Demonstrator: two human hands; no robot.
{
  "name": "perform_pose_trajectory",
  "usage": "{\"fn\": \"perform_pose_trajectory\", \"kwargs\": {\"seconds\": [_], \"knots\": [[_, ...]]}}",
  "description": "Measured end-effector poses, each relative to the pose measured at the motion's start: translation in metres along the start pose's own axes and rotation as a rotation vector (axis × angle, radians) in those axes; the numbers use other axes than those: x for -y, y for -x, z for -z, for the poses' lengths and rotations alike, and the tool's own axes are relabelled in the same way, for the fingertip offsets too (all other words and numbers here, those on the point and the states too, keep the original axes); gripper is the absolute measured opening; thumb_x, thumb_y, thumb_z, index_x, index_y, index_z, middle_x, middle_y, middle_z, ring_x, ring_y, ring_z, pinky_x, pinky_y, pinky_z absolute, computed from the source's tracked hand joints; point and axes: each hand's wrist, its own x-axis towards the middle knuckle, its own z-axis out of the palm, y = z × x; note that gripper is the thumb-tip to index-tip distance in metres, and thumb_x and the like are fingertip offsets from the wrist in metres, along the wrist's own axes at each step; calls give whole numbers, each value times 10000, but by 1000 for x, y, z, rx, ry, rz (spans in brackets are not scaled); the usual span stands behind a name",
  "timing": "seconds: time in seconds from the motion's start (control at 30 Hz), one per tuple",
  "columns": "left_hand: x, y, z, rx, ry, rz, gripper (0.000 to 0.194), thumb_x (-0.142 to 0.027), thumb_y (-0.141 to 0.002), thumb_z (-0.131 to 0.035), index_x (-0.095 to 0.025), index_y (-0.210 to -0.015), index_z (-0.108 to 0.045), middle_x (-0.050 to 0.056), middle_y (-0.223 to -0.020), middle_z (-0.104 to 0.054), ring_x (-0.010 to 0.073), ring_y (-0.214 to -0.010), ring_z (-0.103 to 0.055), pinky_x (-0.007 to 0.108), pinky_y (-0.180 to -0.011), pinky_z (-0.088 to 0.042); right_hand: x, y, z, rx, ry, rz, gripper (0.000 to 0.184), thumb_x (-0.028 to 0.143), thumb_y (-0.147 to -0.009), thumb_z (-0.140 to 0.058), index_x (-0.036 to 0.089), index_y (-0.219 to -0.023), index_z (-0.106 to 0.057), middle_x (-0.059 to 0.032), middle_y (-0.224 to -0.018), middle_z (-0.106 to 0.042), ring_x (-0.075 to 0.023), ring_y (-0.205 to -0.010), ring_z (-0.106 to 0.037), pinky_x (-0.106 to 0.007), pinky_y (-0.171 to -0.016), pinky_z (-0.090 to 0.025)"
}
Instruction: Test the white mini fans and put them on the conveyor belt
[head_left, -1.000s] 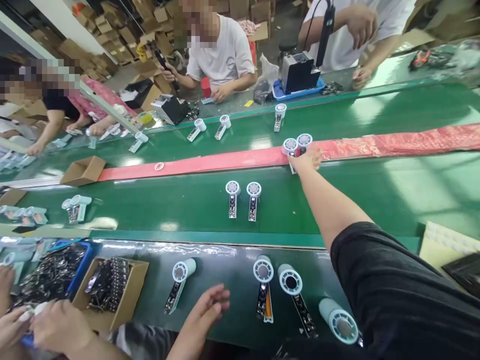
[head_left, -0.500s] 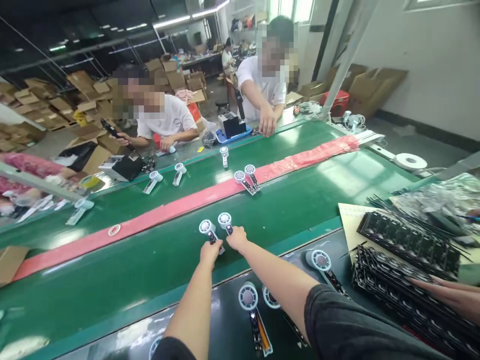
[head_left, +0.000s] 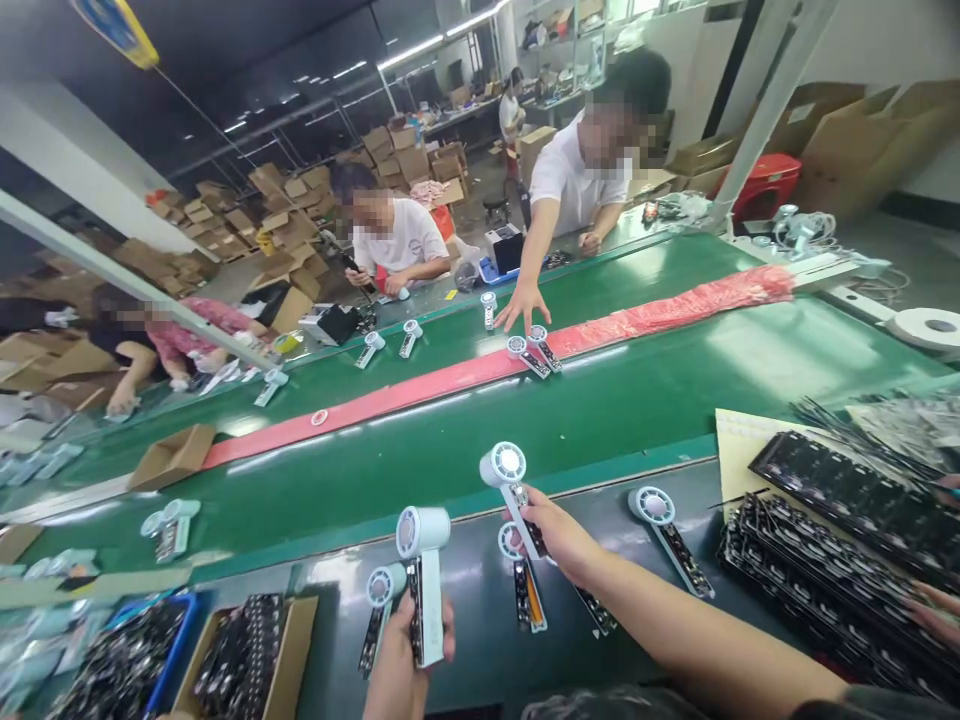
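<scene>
My left hand (head_left: 401, 645) grips a pale blue handheld fan (head_left: 429, 590) by its handle, above the dark bench. The fan stands nearly upright, one handle side showing dark parts. My right hand (head_left: 562, 535) holds a second handheld fan (head_left: 504, 464) by its handle, tilted, with the round head up and left and a circuit board showing. Under and beside my hands lie more fans with bared boards: one fan (head_left: 371, 632) at the left, another fan (head_left: 520, 592) below my right hand, partly hidden, and a fan (head_left: 671, 545) at the right.
A green conveyor belt (head_left: 390, 450) with a pink strip (head_left: 427, 382) crosses ahead. A co-worker's hand (head_left: 526, 302) reaches over two fans on it. Black circuit-board panels (head_left: 810, 580) are stacked right, with another person's hand (head_left: 937, 610) there. A carton of boards (head_left: 300, 640) stands left.
Both my hands have drawn back from the belt to above the bench, each bringing a fan. My view has swung left. The co-worker opposite has stretched an arm towards the two fans on the strip.
</scene>
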Motion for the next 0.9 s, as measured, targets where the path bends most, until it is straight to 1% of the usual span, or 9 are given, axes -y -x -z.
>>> {"fn": "perform_pose_trajectory", "kwargs": {"seconds": [0.1, 0.13, 0.23, 0.3, 0.4, 0.53, 0.7, 0.8, 0.9], "knots": [[-15, 25, -13, -48, 24, -150, 432, -511, -682, -804, -173, -919, -678, 52, -800, -730, 175, -640, -639, 292, -605, -532, 16, 18, -15, 102, -128, 106, 581, 392, -651, -765, 271, -1183, -567, -35, -1082, -686, -175, -784, -672, -306, -670, -547], [-22, 32, -19, -31, 29, -194, 424, -483, -669, -826, -181, -925, -675, 50, -840, -742, 174, -653, -647, 297, -621, -542, 23, 24, -21, 141, -163, 140, 611, 380, -640, -802, 282, -1194, -566, -38, -1116, -686, -184, -814, -681, -319, -690, -559], [-42, 44, -40, 19, 89, -340, 456, -443, -643, -868, -222, -982, -659, 29, -908, -755, 145, -624, -637, 288, -610, -539, 44, 41, -40, 270, -217, 194, 593, 362, -651, -860, 288, -1167, -578, -37, -1148, -692, -186, -850, -699, -331, -725, -580], [-50, 49, -51, 71, 114, -390, 488, -437, -639, -886, -229, -1011, -648, 43, -967, -760, 158, -668, -668, 318, -668, -566, 53, 50, -49, 342, -222, 210, 572, 347, -667, -872, 289, -1157, -582, -31, -1146, -701, -183, -866, -708, -318, -731, -583], [-53, 57, -64, 133, 160, -396, 554, -436, -616, -914, -236, -1052, -636, 65, -1062, -747, 210, -785, -720, 385, -762, -598, 59, 61, -53, 377, -175, 264, 573, 325, -687, -875, 297, -1173, -574, -26, -1132, -715, -189, -897, -716, -322, -761, -587], [-49, 66, -73, 137, 195, -358, 577, -390, -589, -937, -228, -1056, -640, 56, -1125, -705, 242, -901, -729, 396, -784, -608, 63, 73, -48, 372, -86, 356, 555, 348, -722, -854, 289, -1202, -581, -38, -1165, -713, -208, -962, -714, -379, -864, -597], [-41, 68, -78, 163, 221, -327, 595, -364, -558, -959, -195, -1037, -650, 76, -1116, -718, 233, -950, -714, 400, -871, -590, 64, 85, -39, 342, -42, 322, 564, 380, -727, -847, 283, -1214, -578, -60, -1196, -706, -237, -925, -730, -422, -799, -633], [-36, 67, -81, 182, 227, -315, 603, -367, -539, -969, -188, -1019, -651, 82, -1104, -726, 240, -964, -714, 416, -906, -578, 62, 89, -32, 314, -25, 315, 553, 370, -726, -848, 277, -1202, -581, -62, -1164, -719, -255, -962, -734, -454, -877, -614], [-32, 67, -85, 184, 214, -333, 563, -356, -556, -963, -182, -998, -660, 88, -1118, -726, 247, -1017, -703, 411, -934, -567, 61, 92, -26, 281, -3, 319, 570, 368, -718, -855, 280, -1205, -574, -57, -1136, -729, -260, -975, -735, -480, -942, -587]]}}
